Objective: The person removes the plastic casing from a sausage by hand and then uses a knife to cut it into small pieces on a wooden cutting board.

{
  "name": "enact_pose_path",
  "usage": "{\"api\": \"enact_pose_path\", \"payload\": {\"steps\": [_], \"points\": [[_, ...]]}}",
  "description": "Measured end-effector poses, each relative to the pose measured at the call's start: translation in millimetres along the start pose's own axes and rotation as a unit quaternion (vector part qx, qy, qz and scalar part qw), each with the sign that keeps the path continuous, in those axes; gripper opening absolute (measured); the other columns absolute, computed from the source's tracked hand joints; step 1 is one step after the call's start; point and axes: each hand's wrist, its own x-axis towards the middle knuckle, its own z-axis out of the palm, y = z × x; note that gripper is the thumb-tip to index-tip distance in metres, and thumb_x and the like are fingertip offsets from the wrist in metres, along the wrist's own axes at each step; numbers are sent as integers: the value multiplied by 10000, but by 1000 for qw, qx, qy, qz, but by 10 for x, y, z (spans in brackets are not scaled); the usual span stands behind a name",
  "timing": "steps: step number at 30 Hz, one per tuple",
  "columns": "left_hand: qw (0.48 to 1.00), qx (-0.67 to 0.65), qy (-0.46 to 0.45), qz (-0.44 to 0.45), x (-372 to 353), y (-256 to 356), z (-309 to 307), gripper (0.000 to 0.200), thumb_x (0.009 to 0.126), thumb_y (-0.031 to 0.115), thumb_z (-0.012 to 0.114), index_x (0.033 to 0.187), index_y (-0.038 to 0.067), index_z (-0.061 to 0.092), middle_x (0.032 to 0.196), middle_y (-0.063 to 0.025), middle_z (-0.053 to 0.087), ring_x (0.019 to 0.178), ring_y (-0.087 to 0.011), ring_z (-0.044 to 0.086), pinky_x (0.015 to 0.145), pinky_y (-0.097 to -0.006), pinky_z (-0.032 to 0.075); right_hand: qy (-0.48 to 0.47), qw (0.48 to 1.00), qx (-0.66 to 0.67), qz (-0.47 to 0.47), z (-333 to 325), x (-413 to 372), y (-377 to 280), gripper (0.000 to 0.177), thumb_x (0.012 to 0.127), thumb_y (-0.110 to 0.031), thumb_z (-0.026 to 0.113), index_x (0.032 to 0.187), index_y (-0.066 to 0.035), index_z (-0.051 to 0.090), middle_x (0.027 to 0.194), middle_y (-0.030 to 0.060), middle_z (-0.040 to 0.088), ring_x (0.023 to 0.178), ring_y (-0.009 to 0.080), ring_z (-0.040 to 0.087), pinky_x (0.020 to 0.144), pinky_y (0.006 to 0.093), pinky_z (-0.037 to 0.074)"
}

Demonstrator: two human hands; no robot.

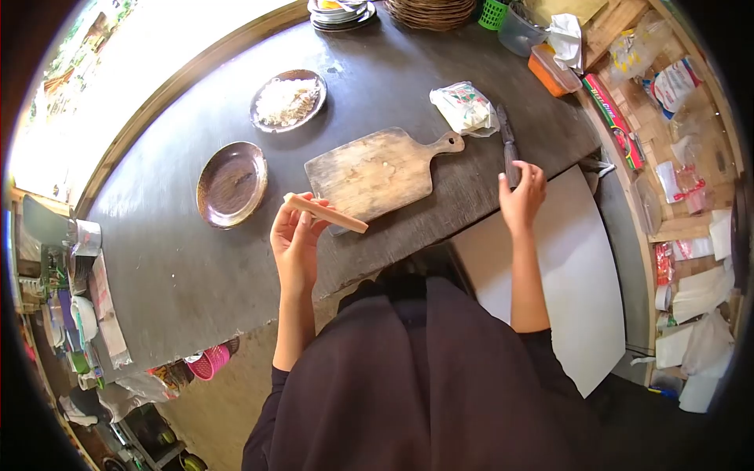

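My left hand (295,235) is closed around a long, pale pinkish stick that looks like a sausage (334,216), held above the near left edge of the wooden cutting board (373,173). The board lies flat, its holed handle pointing right, with small crumbs on it. On the right, the thumb and fingers of my right hand (522,196) are around the dark handle of a knife (510,153). The knife lies on the tabletop, its blade pointing away from me. Beyond the board handle sits a white plastic packet (465,108) with printing.
A brown plate (232,185) stands left of the board, and another plate (256,118) farther back holds pale shredded food. Stacked plates (343,17), a wicker basket (430,12) and an orange-filled container (553,71) line the back of the dark table (196,298).
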Motion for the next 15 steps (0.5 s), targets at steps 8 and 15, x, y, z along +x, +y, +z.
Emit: {"api": "enact_pose_path", "payload": {"steps": [8, 15], "points": [[983, -154, -84, -49, -37, 176, 176, 415, 1025, 194, 592, 1396, 34, 500, 1138, -106, 654, 1060, -236, 664, 896, -370, 552, -139, 983, -61, 104, 391, 181, 480, 407, 887, -307, 671, 1208, -83, 558, 1181, 154, 630, 1083, 376, 630, 874, 514, 512], [984, -156, -54, -64, -42, 122, 268, 496, 1027, 197, 580, 1472, 43, 425, 1124, -85, 627, 1048, -211, 644, 942, -343, 537, -67, 970, 79, 221, 114, -2, 339, 378, 937, -284, 611, 1205, -26, 548, 1153, 203, 632, 1031, 387, 641, 865, 492, 506]]}}
